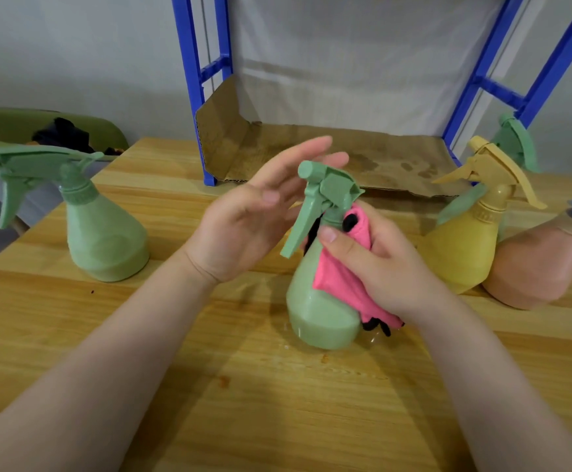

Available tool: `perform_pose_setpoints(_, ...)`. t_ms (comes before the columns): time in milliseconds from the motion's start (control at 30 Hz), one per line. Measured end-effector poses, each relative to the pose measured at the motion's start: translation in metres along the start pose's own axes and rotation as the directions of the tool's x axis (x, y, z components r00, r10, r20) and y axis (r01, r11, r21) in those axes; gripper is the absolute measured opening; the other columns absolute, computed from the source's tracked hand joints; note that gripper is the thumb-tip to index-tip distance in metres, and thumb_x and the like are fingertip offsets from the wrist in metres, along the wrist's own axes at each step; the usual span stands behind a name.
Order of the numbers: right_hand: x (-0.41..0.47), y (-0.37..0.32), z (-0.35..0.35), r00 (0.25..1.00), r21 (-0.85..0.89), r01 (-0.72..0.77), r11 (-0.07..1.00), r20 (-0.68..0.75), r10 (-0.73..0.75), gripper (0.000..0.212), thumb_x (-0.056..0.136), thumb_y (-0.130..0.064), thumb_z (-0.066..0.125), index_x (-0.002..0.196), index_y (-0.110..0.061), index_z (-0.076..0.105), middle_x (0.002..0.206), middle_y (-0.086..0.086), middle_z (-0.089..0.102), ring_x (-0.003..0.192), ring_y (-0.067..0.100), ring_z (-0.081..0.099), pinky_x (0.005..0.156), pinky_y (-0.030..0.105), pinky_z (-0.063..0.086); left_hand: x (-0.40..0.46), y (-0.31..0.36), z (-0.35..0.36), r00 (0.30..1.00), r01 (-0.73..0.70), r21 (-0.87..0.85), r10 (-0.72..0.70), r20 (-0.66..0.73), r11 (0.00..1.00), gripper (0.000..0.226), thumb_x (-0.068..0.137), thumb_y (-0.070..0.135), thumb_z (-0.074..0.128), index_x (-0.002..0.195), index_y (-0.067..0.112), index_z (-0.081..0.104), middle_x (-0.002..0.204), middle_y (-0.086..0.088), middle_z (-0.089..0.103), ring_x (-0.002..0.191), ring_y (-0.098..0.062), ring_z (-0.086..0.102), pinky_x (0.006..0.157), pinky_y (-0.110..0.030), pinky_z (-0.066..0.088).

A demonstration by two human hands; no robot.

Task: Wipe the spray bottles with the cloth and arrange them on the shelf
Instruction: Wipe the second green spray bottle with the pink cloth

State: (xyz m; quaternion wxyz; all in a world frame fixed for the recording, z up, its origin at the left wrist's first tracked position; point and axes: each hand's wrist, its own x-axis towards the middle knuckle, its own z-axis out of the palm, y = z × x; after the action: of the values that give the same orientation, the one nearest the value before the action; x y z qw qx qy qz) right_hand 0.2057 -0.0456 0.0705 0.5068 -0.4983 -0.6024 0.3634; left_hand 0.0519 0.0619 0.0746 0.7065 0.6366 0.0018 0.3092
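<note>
A green spray bottle (312, 311) stands on the wooden table (209, 386) in the middle. My right hand (386, 264) presses a pink cloth (339, 277) with black edging against the bottle's neck and side, fingers and thumb curled round the cloth. My left hand (257, 212) hovers just left of the bottle's trigger head, fingers straight, holding nothing. A second green bottle (101, 229) stands at the left. A yellow bottle (465, 247) stands at the right, with another green bottle (516, 141) partly hidden behind it. The blue shelf (196, 80) stands at the back.
Brown cardboard (312, 155) lines the shelf's bottom level. Another person's forearm (536, 264) rests on the table at the right, beside the yellow bottle. A green chair (12, 127) with a dark item on it stands beyond the table's left edge.
</note>
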Motion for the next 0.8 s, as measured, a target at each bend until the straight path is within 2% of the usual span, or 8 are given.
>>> perform_pose_setpoints(100,-0.004,-0.004,0.002,0.994,0.114,-0.046,0.992,0.099,0.035,0.021,0.088,-0.027,0.058,0.108,-0.02,0.06,0.086,-0.014,0.072,0.08,0.002,0.068,0.07,0.017,0.051,-0.002,0.003,-0.001,0.999,-0.044,0.111,0.042,0.019,0.993,0.063,0.084,-0.015,0.036,0.139,0.013,0.041,0.141,-0.003,0.054,0.131,-0.022,0.049,0.09,-0.028,0.052)
perform_pose_setpoints(233,-0.006,-0.005,0.003,0.984,0.174,-0.084,0.981,0.17,0.054,0.023,0.092,-0.025,0.06,0.113,-0.015,0.062,0.1,0.006,0.074,0.088,0.02,0.07,0.078,0.031,0.058,-0.006,0.006,0.0,0.993,-0.021,0.135,0.005,0.121,0.991,0.047,0.094,0.007,0.054,0.14,0.014,0.043,0.139,-0.008,0.053,0.106,-0.018,0.062,0.065,-0.022,0.055)
perform_pose_setpoints(333,-0.003,-0.001,0.004,0.976,0.193,-0.126,0.973,0.201,0.086,0.032,0.091,-0.024,0.062,0.117,-0.005,0.06,0.11,0.021,0.07,0.092,0.028,0.069,0.081,0.041,0.057,-0.006,0.005,-0.008,0.992,-0.03,0.182,0.007,0.129,0.983,0.046,0.091,0.028,0.066,0.135,0.02,0.054,0.127,-0.007,0.06,0.106,-0.052,0.055,0.074,-0.073,0.048)
perform_pose_setpoints(400,-0.003,0.0,0.007,0.963,0.206,-0.151,0.967,0.251,0.096,0.037,0.091,-0.026,0.065,0.117,0.0,0.058,0.109,0.024,0.068,0.094,0.029,0.068,0.081,0.041,0.056,-0.006,0.004,-0.011,0.991,-0.04,0.187,0.016,0.13,0.981,0.042,0.086,0.031,0.07,0.126,0.023,0.062,0.115,0.002,0.065,0.114,-0.054,0.051,0.077,-0.087,0.031)
perform_pose_setpoints(533,-0.004,-0.001,0.01,0.946,0.201,-0.185,0.962,0.302,0.119,0.027,0.094,-0.018,0.057,0.115,-0.001,0.059,0.106,0.011,0.072,0.095,0.019,0.071,0.08,0.028,0.055,-0.005,0.001,-0.007,0.996,-0.047,0.173,0.032,0.089,0.984,0.027,0.077,0.04,0.079,0.098,0.026,0.069,0.094,-0.004,0.061,0.081,-0.064,0.047,0.066,-0.083,0.033)
perform_pose_setpoints(667,-0.002,0.002,0.009,0.957,-0.021,-0.133,0.991,0.258,0.134,0.037,0.089,-0.029,0.066,0.118,-0.007,0.061,0.109,0.007,0.072,0.1,0.02,0.07,0.086,0.033,0.057,-0.003,-0.001,-0.005,0.999,-0.046,0.189,0.043,0.018,0.981,0.025,0.078,0.04,0.078,0.095,0.025,0.067,0.087,0.0,0.059,0.075,-0.063,0.047,0.066,-0.087,0.027)
perform_pose_setpoints(733,-0.001,0.003,0.008,0.962,-0.083,-0.124,0.989,0.233,0.14,0.039,0.087,-0.034,0.067,0.119,-0.011,0.061,0.1,-0.006,0.071,0.095,0.011,0.068,0.081,0.027,0.054,-0.002,-0.001,-0.003,0.996,-0.076,0.194,0.084,-0.035,0.978,0.023,0.08,0.037,0.077,0.097,0.024,0.066,0.089,0.008,0.06,0.078,-0.039,0.058,0.08,-0.078,0.039)
perform_pose_setpoints(800,0.0,0.006,0.008,0.971,-0.089,-0.106,0.99,0.204,0.123,0.04,0.086,-0.033,0.067,0.123,-0.021,0.059,0.1,-0.001,0.071,0.096,0.014,0.067,0.084,0.034,0.056,0.0,-0.001,0.0,0.987,-0.103,0.19,0.124,-0.099,0.976,0.022,0.08,0.033,0.076,0.097,0.024,0.066,0.088,0.013,0.06,0.079,-0.009,0.058,0.076,-0.041,0.055)
